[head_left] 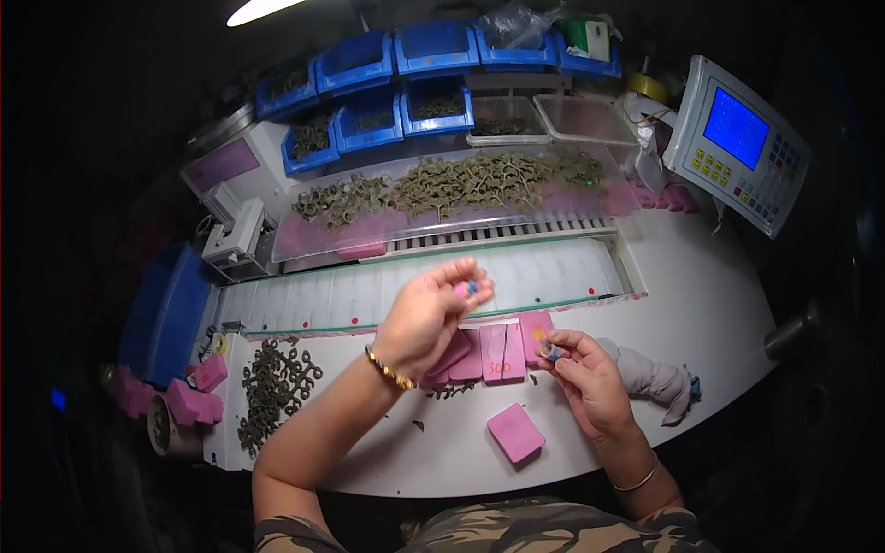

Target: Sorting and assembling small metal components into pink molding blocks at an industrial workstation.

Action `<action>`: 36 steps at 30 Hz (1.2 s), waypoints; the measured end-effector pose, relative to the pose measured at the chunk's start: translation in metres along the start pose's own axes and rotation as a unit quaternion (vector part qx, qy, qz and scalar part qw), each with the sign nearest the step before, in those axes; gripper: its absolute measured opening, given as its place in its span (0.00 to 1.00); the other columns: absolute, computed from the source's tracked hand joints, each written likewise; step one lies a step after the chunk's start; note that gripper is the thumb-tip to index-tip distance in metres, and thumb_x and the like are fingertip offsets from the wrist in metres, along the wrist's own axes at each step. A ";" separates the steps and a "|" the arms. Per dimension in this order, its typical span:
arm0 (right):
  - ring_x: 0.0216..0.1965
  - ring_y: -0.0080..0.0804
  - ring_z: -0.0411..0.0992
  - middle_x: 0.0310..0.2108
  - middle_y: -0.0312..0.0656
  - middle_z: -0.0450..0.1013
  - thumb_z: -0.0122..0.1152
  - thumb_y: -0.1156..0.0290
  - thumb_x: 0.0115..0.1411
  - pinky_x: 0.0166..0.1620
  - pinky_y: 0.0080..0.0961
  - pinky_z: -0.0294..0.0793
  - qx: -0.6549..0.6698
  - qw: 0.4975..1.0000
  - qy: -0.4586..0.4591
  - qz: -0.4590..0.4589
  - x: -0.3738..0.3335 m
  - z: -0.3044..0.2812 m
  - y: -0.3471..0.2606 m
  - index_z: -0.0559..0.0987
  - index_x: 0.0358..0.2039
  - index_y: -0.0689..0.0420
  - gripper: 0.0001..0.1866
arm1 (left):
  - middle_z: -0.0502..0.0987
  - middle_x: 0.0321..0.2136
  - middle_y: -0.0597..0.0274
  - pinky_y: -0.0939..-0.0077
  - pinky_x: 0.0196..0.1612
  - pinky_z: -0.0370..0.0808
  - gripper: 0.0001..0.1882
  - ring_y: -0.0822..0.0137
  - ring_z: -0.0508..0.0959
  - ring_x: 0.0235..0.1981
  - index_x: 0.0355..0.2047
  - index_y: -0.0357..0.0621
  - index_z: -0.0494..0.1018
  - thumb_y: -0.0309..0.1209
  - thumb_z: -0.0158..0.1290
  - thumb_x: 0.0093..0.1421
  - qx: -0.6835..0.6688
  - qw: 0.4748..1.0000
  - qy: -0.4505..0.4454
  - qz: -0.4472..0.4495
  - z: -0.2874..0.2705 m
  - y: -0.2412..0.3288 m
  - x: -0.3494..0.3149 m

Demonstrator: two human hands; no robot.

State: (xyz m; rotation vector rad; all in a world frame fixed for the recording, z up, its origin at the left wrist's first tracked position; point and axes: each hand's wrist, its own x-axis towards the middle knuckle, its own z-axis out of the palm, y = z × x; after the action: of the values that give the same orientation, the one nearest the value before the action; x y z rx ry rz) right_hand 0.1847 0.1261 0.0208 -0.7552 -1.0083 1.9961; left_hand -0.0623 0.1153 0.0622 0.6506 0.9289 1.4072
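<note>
My left hand [429,313] is raised over the front edge of a pale conveyor-like strip, its fingers curled in. Bits of blue and pink show at its fingertips; I cannot tell whether they are a held piece or finger wraps. Lower and to the right, my right hand [590,380] pinches something small with blue and yellowish tones, too blurred to name. Behind its fingertips stands a pink block [535,328]. Between the hands lie a pink block with a dark line across it [501,346] and several more pink blocks. Nearer me, a single pink block [516,433] lies flat.
A heap of dark ring-shaped pieces [277,382] lies at left. Beyond the strip [415,284], a clear tray [295,241] bears many greenish pieces. Blue bins [433,46] stand behind it. A control panel [737,129] is at right, above a white cloth [645,373].
</note>
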 end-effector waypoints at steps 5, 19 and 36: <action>0.49 0.28 0.74 0.52 0.46 0.72 0.51 0.80 0.68 0.49 0.25 0.78 -0.048 0.998 -0.024 -0.012 -0.011 0.005 -0.004 0.69 0.56 0.66 0.17 | 0.76 0.52 0.46 0.76 0.49 0.79 0.16 0.64 0.81 0.42 0.54 0.30 0.68 0.24 0.50 0.68 0.008 0.999 0.010 -0.043 0.015 -0.025 -0.054; 0.49 0.27 0.74 0.51 0.44 0.72 0.55 0.83 0.65 0.53 0.28 0.79 -0.092 0.990 -0.066 -0.088 -0.030 0.013 0.016 0.76 0.49 0.64 0.12 | 0.78 0.47 0.52 0.71 0.51 0.80 0.15 0.64 0.81 0.46 0.51 0.33 0.73 0.19 0.55 0.64 -0.060 0.997 0.019 0.049 0.012 -0.089 -0.096; 0.46 0.43 0.79 0.41 0.49 0.78 0.62 0.94 0.51 0.52 0.32 0.80 -0.406 0.822 -0.078 -0.392 -0.035 0.023 0.005 0.79 0.39 0.62 0.17 | 0.80 0.45 0.53 0.75 0.50 0.80 0.13 0.69 0.81 0.46 0.47 0.31 0.77 0.16 0.58 0.61 0.152 0.978 0.013 0.144 0.014 -0.078 -0.105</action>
State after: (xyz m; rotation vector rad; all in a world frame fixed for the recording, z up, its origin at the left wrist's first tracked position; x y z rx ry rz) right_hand 0.1839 0.0865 0.0341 -0.4466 -1.9316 0.8739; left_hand -0.0018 0.0072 0.0199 1.0318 1.1161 1.5441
